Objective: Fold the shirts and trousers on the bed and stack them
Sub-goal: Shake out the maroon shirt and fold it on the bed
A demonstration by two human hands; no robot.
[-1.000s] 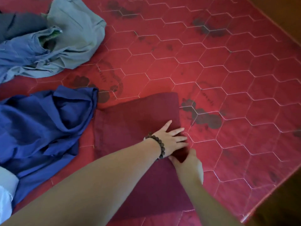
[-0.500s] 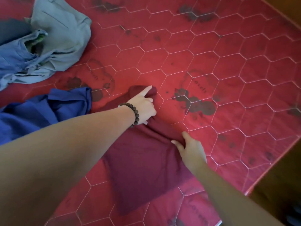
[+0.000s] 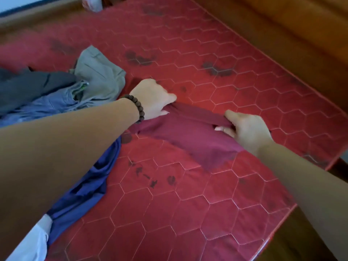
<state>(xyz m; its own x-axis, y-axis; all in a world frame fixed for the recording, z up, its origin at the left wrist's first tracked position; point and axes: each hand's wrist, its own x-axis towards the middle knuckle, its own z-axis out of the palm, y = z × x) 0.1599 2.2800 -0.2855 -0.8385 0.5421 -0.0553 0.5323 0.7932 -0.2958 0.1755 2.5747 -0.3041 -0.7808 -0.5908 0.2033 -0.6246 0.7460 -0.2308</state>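
a: maroon cloth is what you've got, yes? where is it?

b: yes, the maroon garment lies near the middle of the red quilted bed, bunched along its far edge. your left hand grips one end of that edge, fingers curled into the fabric. your right hand pinches the other end, thumb on top and fingers tucked under. the cloth stretches between your two hands and the rest drapes toward you onto the bed.

a: and the other clothes?

b: all on your left. a blue garment lies crumpled under your left forearm. further off there's a loose pile: a grey-green garment, a pale blue garment and a dark grey garment, touching and overlapping one another. whether each is a shirt or trousers, i can't tell.

a: anything on your wrist?

b: a beaded bracelet on your left wrist. a wooden bed frame borders the bed on the far right.
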